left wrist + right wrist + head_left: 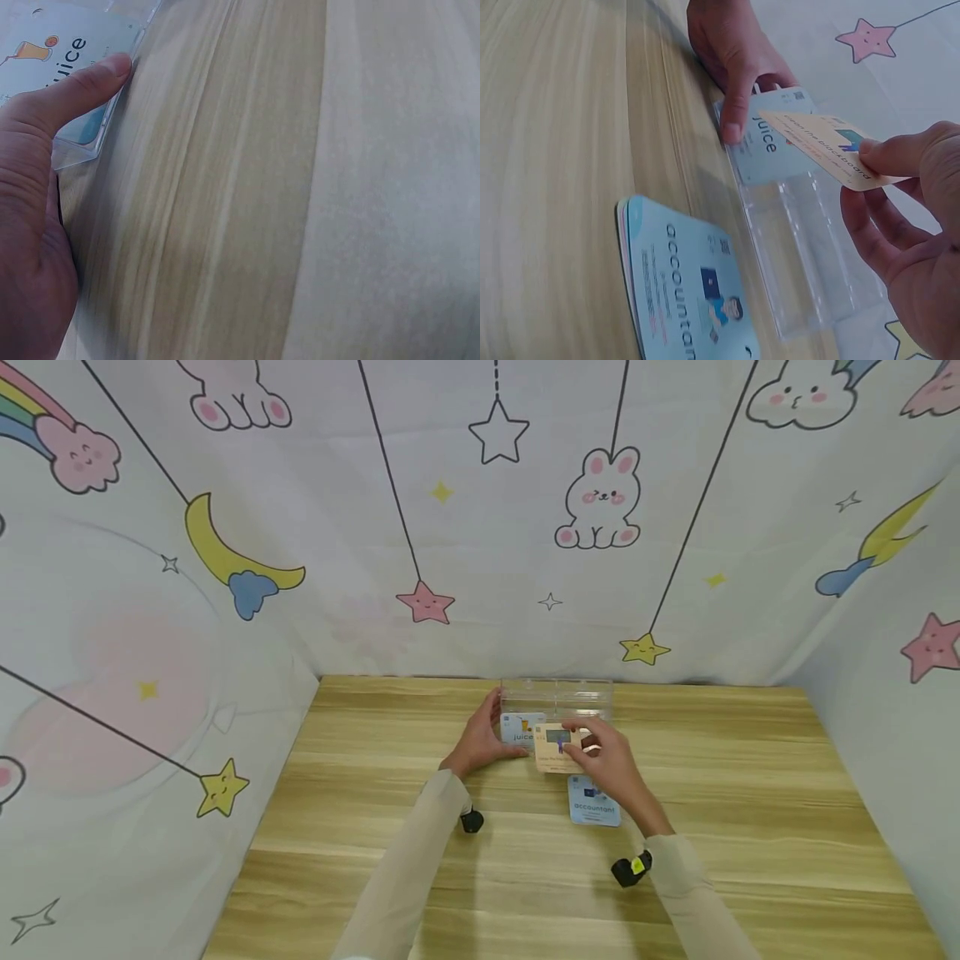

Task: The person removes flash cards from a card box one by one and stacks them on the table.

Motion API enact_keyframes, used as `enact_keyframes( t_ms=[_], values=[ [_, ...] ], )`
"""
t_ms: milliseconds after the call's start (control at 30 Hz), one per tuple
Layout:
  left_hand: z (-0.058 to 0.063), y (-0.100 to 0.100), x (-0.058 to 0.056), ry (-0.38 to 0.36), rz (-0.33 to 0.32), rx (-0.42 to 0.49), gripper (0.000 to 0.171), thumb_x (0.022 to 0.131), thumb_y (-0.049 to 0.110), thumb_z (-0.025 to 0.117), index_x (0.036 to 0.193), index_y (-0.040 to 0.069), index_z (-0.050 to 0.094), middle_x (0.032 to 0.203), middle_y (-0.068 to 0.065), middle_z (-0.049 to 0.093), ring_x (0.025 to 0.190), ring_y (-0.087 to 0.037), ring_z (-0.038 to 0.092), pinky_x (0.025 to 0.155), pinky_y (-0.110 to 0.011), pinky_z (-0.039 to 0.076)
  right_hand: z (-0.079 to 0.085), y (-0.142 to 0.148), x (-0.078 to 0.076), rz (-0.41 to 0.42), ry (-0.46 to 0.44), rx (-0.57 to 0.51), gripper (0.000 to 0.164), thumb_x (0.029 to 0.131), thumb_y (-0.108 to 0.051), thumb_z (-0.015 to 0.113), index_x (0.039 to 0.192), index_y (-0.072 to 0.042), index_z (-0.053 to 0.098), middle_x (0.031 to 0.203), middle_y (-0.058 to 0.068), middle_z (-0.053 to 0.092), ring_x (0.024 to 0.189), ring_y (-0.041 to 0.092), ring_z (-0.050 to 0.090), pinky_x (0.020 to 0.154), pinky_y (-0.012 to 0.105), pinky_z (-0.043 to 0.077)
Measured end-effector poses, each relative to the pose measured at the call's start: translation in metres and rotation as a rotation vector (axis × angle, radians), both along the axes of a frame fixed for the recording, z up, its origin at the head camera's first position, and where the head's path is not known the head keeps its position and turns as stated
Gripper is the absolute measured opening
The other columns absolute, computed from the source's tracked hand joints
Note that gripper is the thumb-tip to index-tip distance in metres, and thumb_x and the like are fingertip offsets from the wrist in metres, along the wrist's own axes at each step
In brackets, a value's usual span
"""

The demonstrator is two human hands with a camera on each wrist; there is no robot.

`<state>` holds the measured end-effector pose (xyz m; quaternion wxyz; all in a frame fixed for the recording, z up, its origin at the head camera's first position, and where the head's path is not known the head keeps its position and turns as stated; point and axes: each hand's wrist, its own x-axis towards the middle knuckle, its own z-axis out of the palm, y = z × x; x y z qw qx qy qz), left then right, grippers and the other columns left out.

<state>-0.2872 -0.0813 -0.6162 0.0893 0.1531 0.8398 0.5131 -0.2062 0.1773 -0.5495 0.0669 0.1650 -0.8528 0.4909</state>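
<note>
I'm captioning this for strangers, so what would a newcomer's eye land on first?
Probably the peach "clean the blackboard" card, pinched in the right hand, by the clear plastic box that the left hand grips at its left end. Next, the white cartoon-print cloth behind the wooden table. Then the card stack with "accountant" on top, nearer the person than the box.

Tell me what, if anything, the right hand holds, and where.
The right hand pinches the peach "clean the blackboard" card near its right edge, as the head view shows.
</note>
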Motion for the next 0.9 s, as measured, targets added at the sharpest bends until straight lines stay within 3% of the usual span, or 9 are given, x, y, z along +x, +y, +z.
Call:
enact_keyframes(
  t_ms=[300, 533, 900],
  values=[
    [-0.003, -0.002, -0.001, -0.018, 0.007, 0.015, 0.131, 0.070, 0.021, 0.100, 0.167, 0.015, 0.011, 0.168, -0.010, 0.027, 0.152, -0.020, 0.032, 0.121, -0.023, 0.031, -0.003, 0.027, 0.018, -0.009, -0.068, 0.021, 0.038, 0.091, -0.002, 0.079, 0.127, -0.008, 0.069, 0.124, 0.013, 0.067, 0.087, 0.023, 0.073, 0.070, 0.027, 0.062],
    [-0.004, -0.002, -0.001, -0.008, 0.003, 0.025, 0.130, 0.070, 0.021, 0.100, 0.167, 0.015, 0.013, 0.167, -0.010, 0.030, 0.151, -0.020, 0.033, 0.121, -0.023, 0.032, -0.015, 0.048, 0.034, -0.006, -0.111, 0.006, 0.038, 0.091, -0.001, 0.079, 0.128, -0.002, 0.068, 0.123, 0.017, 0.067, 0.093, 0.029, 0.073, 0.079, 0.027, 0.062],
    [-0.005, -0.001, -0.003, 0.005, -0.003, 0.040, 0.130, 0.069, 0.021, 0.101, 0.166, 0.014, 0.015, 0.166, -0.012, 0.032, 0.151, -0.023, 0.035, 0.121, -0.025, 0.033, -0.030, 0.061, 0.048, -0.042, -0.237, -0.004, 0.039, 0.092, 0.001, 0.076, 0.130, 0.001, 0.067, 0.128, 0.022, 0.064, 0.098, 0.035, 0.073, 0.072, 0.023, 0.060]
  ],
)
